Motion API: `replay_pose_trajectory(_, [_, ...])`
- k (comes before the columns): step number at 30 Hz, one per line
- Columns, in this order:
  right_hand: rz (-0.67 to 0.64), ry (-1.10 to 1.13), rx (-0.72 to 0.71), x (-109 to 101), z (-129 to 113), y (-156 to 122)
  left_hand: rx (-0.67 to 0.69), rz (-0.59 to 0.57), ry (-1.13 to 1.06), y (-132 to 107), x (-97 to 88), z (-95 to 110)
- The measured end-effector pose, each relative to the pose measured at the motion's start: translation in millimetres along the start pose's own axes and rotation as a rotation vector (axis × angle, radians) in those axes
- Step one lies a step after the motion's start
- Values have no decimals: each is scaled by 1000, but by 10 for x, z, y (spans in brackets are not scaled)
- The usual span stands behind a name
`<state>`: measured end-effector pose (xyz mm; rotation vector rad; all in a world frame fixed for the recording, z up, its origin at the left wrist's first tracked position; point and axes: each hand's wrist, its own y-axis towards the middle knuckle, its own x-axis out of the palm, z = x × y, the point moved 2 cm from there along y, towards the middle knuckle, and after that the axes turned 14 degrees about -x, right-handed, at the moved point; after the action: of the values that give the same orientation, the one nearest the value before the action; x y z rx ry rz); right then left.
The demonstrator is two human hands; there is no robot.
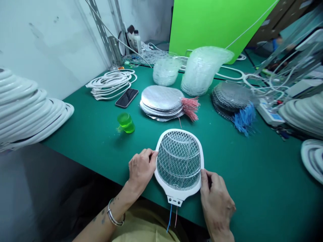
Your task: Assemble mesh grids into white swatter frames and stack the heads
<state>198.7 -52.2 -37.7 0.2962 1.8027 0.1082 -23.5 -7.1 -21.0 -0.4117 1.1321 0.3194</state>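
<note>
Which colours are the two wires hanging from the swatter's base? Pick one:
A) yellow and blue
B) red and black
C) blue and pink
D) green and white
C: a blue wire and a pink wire hang down from the base of the swatter.

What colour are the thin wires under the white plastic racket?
Thin wires are blue and pink; head view.
</note>
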Motion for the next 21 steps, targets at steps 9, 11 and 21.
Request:
replay_pose_trajectory(9, [-134, 215, 157, -34, 45, 82, 85, 122, 53, -33, 38, -10])
replay_pose_trajectory(11, [-111, 269, 174, -33, 66, 76, 84, 131, 32, -34, 56, -21])
replay_pose_trajectory(21, [-183, 316, 256, 41, 180, 74, 27, 80, -42, -14, 73, -45])
